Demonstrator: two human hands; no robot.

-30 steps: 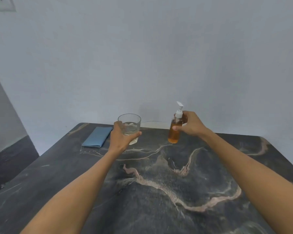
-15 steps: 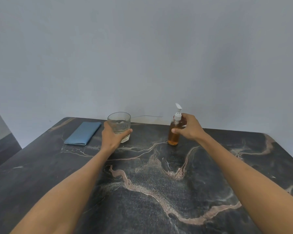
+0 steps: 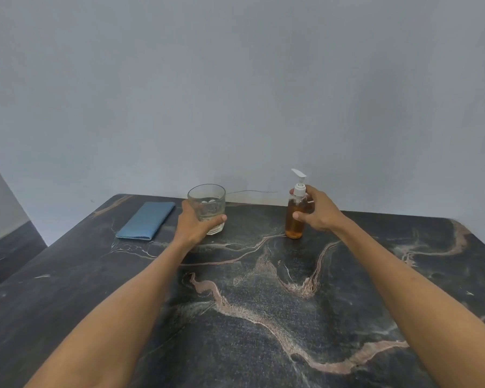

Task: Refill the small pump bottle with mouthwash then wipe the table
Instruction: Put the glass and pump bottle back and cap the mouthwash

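Two vessels are held upright on the table: glass gripped by left hand, pump bottle clasped by right hand, seemingly steadied for refilling. Folded cloth is kept aside for wiping.

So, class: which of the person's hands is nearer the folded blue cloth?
Left. The left hand grips the glass just beside the cloth; the right hand holds the pump bottle, farther off.

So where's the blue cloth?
The blue cloth lies folded on the far left of the dark table, near the wall, just left of the glass that the left hand holds.
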